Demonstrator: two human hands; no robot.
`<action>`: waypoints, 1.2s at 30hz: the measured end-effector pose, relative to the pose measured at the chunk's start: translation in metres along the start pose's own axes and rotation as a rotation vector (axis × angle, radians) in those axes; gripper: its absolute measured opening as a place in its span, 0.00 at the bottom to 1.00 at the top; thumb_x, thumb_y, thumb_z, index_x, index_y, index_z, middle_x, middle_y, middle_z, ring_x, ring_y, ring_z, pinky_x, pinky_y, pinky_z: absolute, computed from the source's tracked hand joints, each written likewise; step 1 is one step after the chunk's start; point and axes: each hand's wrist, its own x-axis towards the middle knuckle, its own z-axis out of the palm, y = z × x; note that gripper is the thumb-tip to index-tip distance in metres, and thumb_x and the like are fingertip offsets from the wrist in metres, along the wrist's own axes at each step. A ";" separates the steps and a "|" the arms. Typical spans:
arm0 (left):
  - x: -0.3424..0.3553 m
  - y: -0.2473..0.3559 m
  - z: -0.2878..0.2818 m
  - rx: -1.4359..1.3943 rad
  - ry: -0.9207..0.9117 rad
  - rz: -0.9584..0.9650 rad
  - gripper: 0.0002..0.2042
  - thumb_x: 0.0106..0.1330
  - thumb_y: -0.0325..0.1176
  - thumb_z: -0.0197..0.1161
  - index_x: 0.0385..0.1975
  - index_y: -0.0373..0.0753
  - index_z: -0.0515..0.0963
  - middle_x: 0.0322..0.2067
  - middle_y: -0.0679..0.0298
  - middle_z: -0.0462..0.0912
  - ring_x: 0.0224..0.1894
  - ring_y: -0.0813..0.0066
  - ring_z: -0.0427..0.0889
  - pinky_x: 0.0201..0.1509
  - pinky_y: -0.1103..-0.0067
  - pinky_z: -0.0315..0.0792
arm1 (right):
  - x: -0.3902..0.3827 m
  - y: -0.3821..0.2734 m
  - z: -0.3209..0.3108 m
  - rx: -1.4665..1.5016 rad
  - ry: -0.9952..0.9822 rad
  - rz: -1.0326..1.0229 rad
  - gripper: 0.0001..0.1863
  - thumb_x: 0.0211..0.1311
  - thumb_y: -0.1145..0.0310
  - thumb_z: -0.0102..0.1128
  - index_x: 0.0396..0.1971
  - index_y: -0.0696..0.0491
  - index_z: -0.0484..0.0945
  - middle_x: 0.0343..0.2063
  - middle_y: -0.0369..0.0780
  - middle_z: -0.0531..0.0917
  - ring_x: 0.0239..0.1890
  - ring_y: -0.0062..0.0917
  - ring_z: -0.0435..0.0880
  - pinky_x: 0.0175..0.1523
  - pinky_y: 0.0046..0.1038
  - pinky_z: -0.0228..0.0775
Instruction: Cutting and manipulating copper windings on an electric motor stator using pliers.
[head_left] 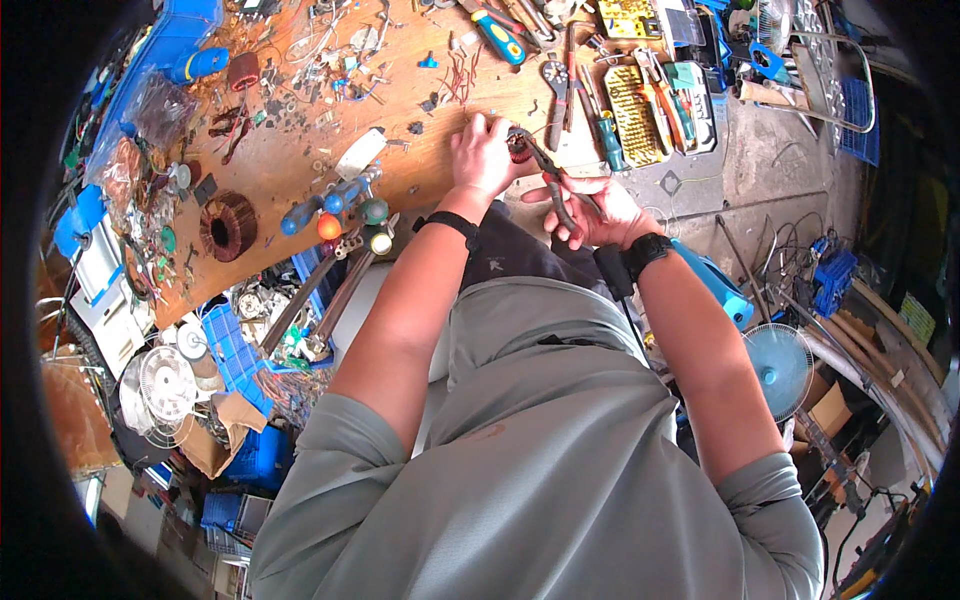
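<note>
We see the fingers of a left hand [482, 160] grasping a small copper-wound ring [519, 147], while those of a right hand [612, 212] hold dark pliers [557, 190], the nose at the ring. Beyond the right fingers, we spot a green-handled screwdriver [610, 145] and gold-coloured bits [632, 112]; well left of both hands, a larger copper-wound ring [247, 218] sits on the wooden surface [400, 100].

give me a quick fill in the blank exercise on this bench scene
1. The right hand holds a pair of ____.
2. The small wound core is held in the person's ____.
3. The large wound ring lies to the ____ of that core.
4. The right wristband is ____ in colour.

Missing words: pliers; left hand; left; black.
</note>
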 end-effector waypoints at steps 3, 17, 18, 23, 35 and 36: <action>0.000 -0.002 0.003 -0.008 0.005 -0.011 0.29 0.42 0.54 0.78 0.44 0.51 0.79 0.44 0.59 0.74 0.53 0.58 0.76 0.55 0.59 0.65 | -0.001 -0.006 0.000 -0.021 -0.020 0.067 0.31 0.76 0.49 0.44 0.64 0.61 0.66 0.40 0.56 0.85 0.33 0.42 0.89 0.27 0.33 0.83; 0.000 -0.009 0.007 -0.012 0.026 0.022 0.30 0.41 0.54 0.78 0.45 0.50 0.79 0.42 0.60 0.75 0.51 0.57 0.77 0.54 0.59 0.65 | 0.013 0.016 0.027 -0.036 0.122 -0.080 0.12 0.72 0.58 0.56 0.44 0.52 0.75 0.28 0.37 0.79 0.29 0.27 0.80 0.39 0.35 0.77; -0.001 -0.007 0.004 -0.015 0.026 0.040 0.30 0.41 0.54 0.78 0.45 0.50 0.79 0.42 0.60 0.75 0.50 0.57 0.78 0.53 0.59 0.66 | 0.012 0.014 0.040 -0.390 0.362 -0.053 0.14 0.72 0.56 0.56 0.43 0.52 0.75 0.27 0.37 0.79 0.29 0.26 0.80 0.38 0.33 0.77; 0.003 -0.003 0.003 0.022 0.014 0.048 0.26 0.44 0.50 0.77 0.45 0.52 0.78 0.44 0.60 0.75 0.49 0.55 0.77 0.53 0.58 0.68 | 0.027 0.024 0.008 -2.017 1.014 -0.175 0.15 0.72 0.59 0.51 0.44 0.55 0.75 0.32 0.50 0.85 0.35 0.44 0.86 0.42 0.46 0.79; 0.004 -0.010 0.007 0.002 0.033 0.072 0.28 0.42 0.51 0.78 0.43 0.51 0.78 0.43 0.60 0.75 0.50 0.56 0.77 0.52 0.58 0.68 | 0.021 0.017 0.018 -1.428 0.835 -0.085 0.18 0.70 0.56 0.52 0.48 0.55 0.76 0.37 0.51 0.86 0.34 0.38 0.87 0.39 0.38 0.79; 0.003 -0.010 0.007 0.001 0.022 0.072 0.29 0.41 0.53 0.78 0.44 0.49 0.78 0.42 0.59 0.75 0.51 0.56 0.77 0.52 0.58 0.67 | 0.019 0.013 0.021 -1.061 0.751 0.008 0.18 0.70 0.55 0.54 0.46 0.55 0.76 0.35 0.49 0.86 0.29 0.32 0.87 0.33 0.33 0.79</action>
